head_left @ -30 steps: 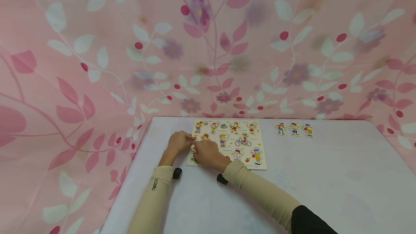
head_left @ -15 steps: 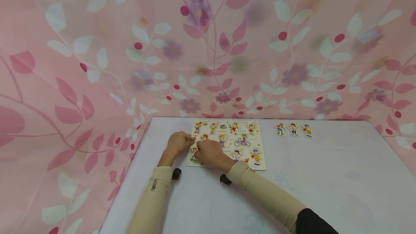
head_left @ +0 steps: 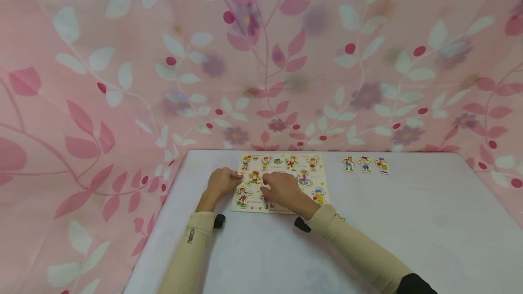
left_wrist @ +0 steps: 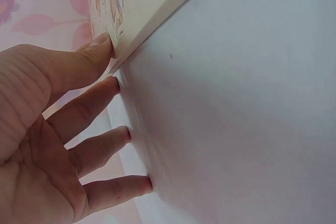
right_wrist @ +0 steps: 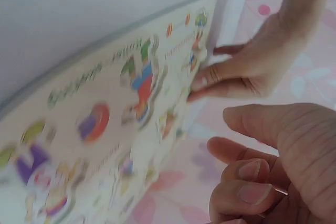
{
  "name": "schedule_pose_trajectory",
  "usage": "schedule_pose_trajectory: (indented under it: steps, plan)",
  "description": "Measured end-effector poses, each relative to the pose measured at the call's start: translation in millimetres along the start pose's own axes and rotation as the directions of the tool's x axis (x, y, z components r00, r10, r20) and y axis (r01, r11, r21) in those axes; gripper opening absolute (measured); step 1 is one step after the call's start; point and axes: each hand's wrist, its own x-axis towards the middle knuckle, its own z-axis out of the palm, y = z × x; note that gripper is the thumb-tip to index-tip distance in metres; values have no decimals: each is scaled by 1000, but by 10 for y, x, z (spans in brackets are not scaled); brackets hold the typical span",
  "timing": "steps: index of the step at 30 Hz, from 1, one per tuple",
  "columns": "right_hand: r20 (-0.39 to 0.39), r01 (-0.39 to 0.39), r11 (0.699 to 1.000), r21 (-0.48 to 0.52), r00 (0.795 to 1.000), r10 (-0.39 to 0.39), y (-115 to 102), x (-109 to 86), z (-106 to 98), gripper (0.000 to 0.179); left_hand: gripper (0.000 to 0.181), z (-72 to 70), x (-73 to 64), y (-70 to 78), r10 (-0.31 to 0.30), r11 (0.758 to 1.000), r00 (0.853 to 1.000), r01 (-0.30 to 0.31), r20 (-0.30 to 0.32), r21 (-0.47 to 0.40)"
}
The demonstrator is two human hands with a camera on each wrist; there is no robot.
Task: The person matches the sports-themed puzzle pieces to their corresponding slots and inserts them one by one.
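Note:
A cream puzzle board (head_left: pixel 235 207) with figures of sporty children lies near the back of the table. My left hand (head_left: pixel 221 182) holds its left edge; in the left wrist view the thumb rests on top of the board (left_wrist: pixel 157 1), the index fingertip at its side and other fingertips on the cloth. Over the board's middle hovers my right hand (head_left: pixel 286 189), hiding several figures. Its fingers are loosely curled, with a gap between thumb (right_wrist: pixel 252 121) and index finger and nothing held. A skateboarder piece (head_left: pixel 242 197) sits at the board's lower left, a runner piece (head_left: pixel 254 178) above it.
Three loose figure pieces, the nearest to the board being a child piece (head_left: pixel 348 164), lie in a row to its right on the white tablecloth (head_left: pixel 392 221). A pink floral curtain (head_left: pixel 318 67) hangs behind the table. Black wrist devices sit under both wrists.
My right hand has moved right and away from the board's left side, uncovering the skateboarder and runner pieces. My left hand stays at the board's edge. The head view has shifted slightly.

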Motion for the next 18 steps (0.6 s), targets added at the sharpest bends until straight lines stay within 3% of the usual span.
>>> schedule_pose_trajectory:
  steps: [7,13,18]
  plan:
    - [-71,-28,1000,2,997,28,203,-163,-169,12,14,5,-4,-19,7,1000,1000,-7,0,3]
    - [-52,-117,993,12,992,117,406,-245,-281,16,14,-1,-8,-26,2,1000,1000,-2,-10,6]
    - [-62,-145,989,43,987,147,624,-330,-347,20,13,-7,-15,0,-3,1000,1000,3,-6,0]
